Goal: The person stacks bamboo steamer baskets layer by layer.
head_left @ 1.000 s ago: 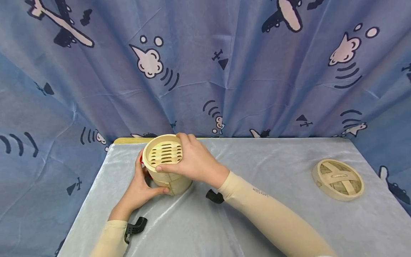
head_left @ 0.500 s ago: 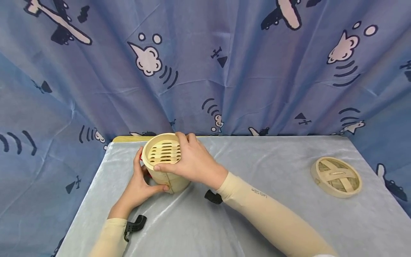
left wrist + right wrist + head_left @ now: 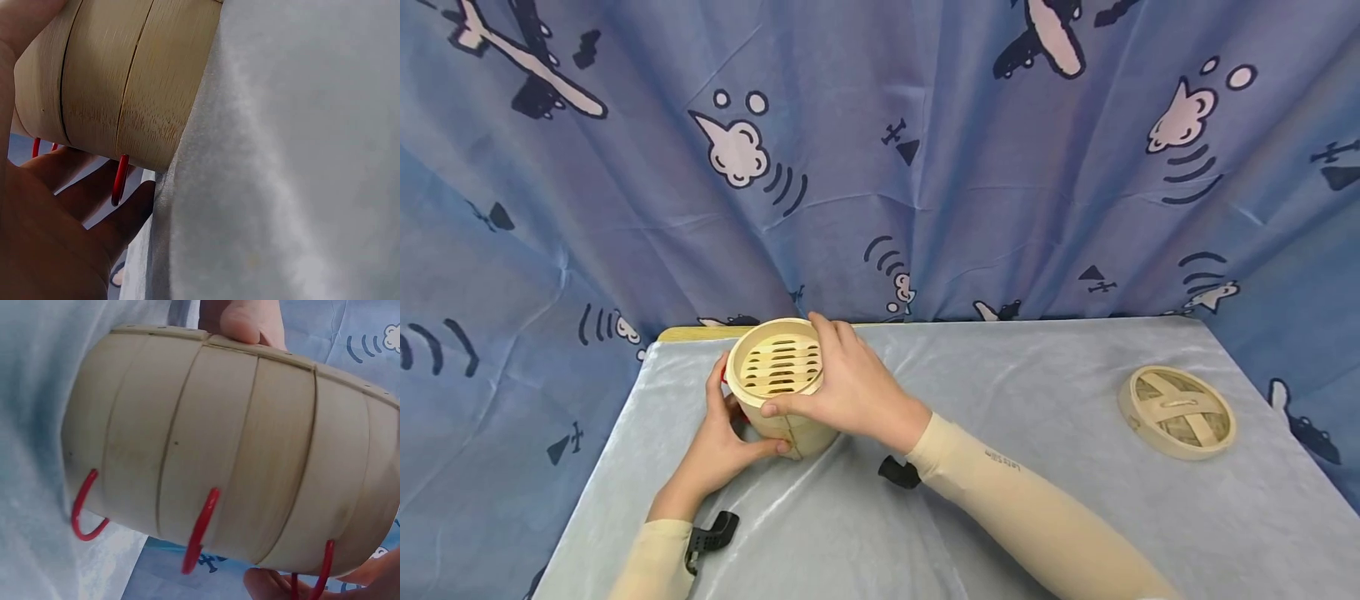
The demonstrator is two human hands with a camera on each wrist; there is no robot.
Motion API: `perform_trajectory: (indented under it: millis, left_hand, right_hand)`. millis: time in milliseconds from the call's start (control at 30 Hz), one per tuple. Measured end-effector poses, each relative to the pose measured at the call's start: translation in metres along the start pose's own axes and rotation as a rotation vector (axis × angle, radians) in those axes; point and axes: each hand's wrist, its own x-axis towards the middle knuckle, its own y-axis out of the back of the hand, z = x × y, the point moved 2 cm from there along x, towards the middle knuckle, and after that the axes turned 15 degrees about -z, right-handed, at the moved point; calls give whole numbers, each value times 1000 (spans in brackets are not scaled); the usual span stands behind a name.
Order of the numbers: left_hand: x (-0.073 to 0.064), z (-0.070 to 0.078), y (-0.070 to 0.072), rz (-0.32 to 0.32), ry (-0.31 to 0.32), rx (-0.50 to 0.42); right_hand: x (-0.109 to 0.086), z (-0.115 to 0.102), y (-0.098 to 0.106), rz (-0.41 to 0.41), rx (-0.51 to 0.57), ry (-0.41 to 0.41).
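Note:
A stack of round bamboo steamer baskets stands toward the left of the table, its slatted top basket uncovered. My left hand holds the stack low on its left side, thumb in front and fingers behind. With my right hand I grip the top basket's rim from the right, thumb at the front and fingers at the far side. Red loops stick out from the tiers in the right wrist view. Another red loop hangs beside my left fingers in the left wrist view.
A bamboo steamer lid with crossed strips lies at the table's right. Grey velvety cloth covers the table, with a yellow edge showing at the back left. Behind hangs a blue patterned curtain.
The head view has shifted slightly. Both hands keep their hold on the stack, which has hardly moved. The lid lies where it was.

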Motion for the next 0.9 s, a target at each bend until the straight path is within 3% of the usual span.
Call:
perform_trajectory:
  millis: [633,767,900]
  left_hand:
    - [-2,-7,-2,21,-15,24]
    - [-3,-3,-2,30,12,16]
    - [-4,10,-3,28,26,10]
  right_hand:
    - [-32,55,12,70,81,-33]
    - [-39,69,18,92,91,-35]
    - [-48,84,22,99,92,-67]
